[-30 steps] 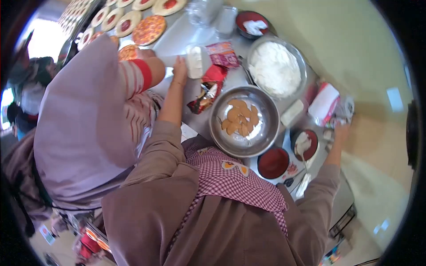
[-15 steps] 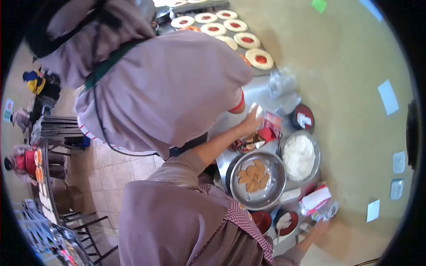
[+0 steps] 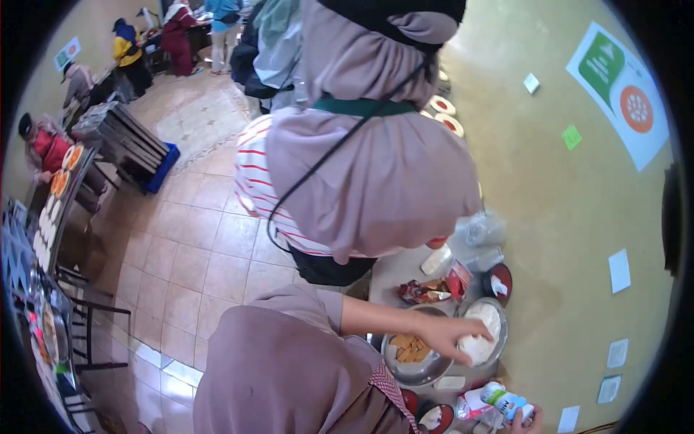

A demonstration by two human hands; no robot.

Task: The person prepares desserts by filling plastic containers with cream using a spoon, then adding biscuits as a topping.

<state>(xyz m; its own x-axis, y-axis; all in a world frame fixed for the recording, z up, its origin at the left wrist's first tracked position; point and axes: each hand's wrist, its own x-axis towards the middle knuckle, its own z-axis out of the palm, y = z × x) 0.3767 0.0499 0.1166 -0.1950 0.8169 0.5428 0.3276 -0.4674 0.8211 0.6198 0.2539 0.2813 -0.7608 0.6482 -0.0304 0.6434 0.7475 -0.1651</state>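
My left hand reaches over the steel bowl to the clear bowl of white powder. Its thumb and fingers are spread over the powder, holding nothing. Flat brown pieces lie in the steel bowl, partly hidden by my forearm. At the bottom right, my right hand grips a small white bottle with a blue and green label, which leans to one side. Right by the bottle lies a pink and white packet.
Torn red packets and a white block lie on the metal table farther along. Dark red bowls stand near the wall and near my body. Another person stands close on my left. Clear plastic lies by the wall.
My left hand has moved from the packets to the bowl of powder. My right hand now has the bottle in its grip. The view has swung, showing more of the room and the other person.
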